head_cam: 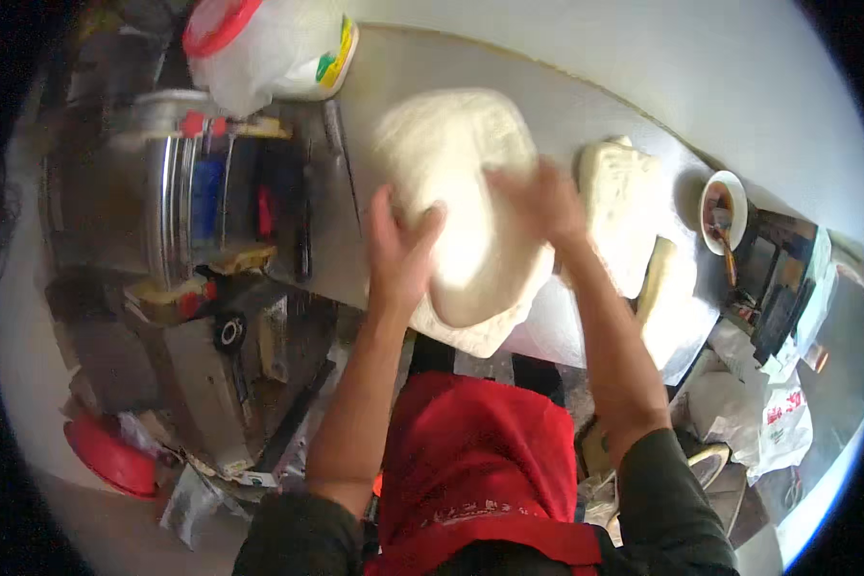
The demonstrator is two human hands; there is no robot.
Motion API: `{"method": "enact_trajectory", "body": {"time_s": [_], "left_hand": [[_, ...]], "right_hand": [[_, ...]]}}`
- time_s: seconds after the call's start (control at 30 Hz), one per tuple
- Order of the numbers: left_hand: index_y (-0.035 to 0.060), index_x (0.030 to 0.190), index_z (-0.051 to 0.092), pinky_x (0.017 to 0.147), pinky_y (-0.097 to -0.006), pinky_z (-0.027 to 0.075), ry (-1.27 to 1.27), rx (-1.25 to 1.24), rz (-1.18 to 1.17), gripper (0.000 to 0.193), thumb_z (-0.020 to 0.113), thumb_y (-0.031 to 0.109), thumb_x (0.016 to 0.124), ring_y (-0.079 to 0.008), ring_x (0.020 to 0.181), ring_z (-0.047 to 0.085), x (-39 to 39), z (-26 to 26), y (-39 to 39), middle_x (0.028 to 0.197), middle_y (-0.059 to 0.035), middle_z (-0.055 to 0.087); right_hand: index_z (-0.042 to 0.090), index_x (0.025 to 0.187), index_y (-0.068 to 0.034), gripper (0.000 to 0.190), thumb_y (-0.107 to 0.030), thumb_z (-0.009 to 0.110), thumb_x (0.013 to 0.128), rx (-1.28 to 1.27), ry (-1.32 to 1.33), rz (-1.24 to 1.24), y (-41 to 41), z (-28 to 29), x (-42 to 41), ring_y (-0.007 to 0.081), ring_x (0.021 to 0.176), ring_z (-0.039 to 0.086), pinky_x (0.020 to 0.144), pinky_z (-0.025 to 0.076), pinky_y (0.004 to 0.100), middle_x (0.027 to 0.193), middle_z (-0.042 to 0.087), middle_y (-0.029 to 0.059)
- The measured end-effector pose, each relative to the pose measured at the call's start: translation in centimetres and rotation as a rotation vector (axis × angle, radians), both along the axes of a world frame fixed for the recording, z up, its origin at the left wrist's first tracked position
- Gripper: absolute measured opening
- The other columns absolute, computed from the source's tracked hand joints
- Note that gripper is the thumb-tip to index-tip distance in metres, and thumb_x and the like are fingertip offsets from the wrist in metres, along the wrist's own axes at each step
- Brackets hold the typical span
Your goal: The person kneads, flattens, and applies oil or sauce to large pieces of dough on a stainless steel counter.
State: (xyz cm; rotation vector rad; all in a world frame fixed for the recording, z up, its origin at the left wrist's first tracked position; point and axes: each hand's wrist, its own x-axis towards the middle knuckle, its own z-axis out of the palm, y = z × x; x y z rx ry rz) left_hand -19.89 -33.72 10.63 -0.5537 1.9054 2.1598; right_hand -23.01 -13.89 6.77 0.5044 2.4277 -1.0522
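A large, pale slab of dough (468, 137) lies on the metal worktable before me, its lower corner reaching past the front edge. At its left side, my left hand (401, 259) has thumb and forefinger spread against the dough; the other fingers are hidden. My right hand (547, 205), blurred by motion, is at the dough's right side with its fingers over the surface. Whether those fingers grip it cannot be made out. Right of that hand rests a second, thick piece of dough (619, 201), with a narrower dough strip (659, 281) nearer me.
On the left stands a machine with shiny metal rollers (176, 209). A white plastic jar with a red lid (288, 54) sits behind it. At right are a white bowl of brown liquid (720, 198) holding a brush, and plastic bags (734, 403). A wall (655, 57) borders the worktable (432, 54).
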Motion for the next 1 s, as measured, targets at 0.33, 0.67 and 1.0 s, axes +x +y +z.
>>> {"method": "enact_trajectory", "body": {"time_s": [0.33, 0.67, 1.0], "left_hand": [[0.0148, 0.153, 0.025, 0.108, -0.0446, 0.043, -0.613, 0.126, 0.254, 0.073, 0.068, 0.013, 0.094, -0.0281, 0.132, 0.047, 23.3, -5.6, -5.0, 0.148, -0.0136, 0.043], [-0.0004, 0.141, 0.04, 0.104, -0.0384, 0.044, -0.244, 0.011, -0.036, 0.062, 0.071, 0.007, 0.087, -0.0252, 0.12, 0.055, 8.0, -6.9, 3.2, 0.133, -0.0143, 0.056], [-0.0002, 0.145, 0.041, 0.111, -0.0404, 0.039, -0.005, -0.588, 0.115, 0.058, 0.067, 0.008, 0.093, -0.0275, 0.131, 0.049, 8.2, -9.7, -7.3, 0.145, -0.0177, 0.046]], "right_hand": [[0.056, 0.117, 0.003, 0.074, -0.051, 0.082, 0.074, -0.221, 0.044, 0.285, -5.4, -3.8, 15.5, 0.0451, 0.1, 0.063, 0.087, 0.052, 0.0484, 0.108, 0.064, 0.0278], [0.066, 0.092, 0.002, 0.063, -0.056, 0.081, 0.073, 0.127, 0.061, 0.092, 3.3, -3.4, 4.7, 0.0414, 0.083, 0.068, 0.075, 0.054, 0.0491, 0.09, 0.068, 0.0268], [0.061, 0.12, -0.004, 0.044, -0.037, 0.068, 0.09, -0.012, 0.192, 0.29, -4.8, -3.4, 3.9, 0.0412, 0.103, 0.065, 0.091, 0.052, 0.0487, 0.114, 0.065, 0.0233]]}}
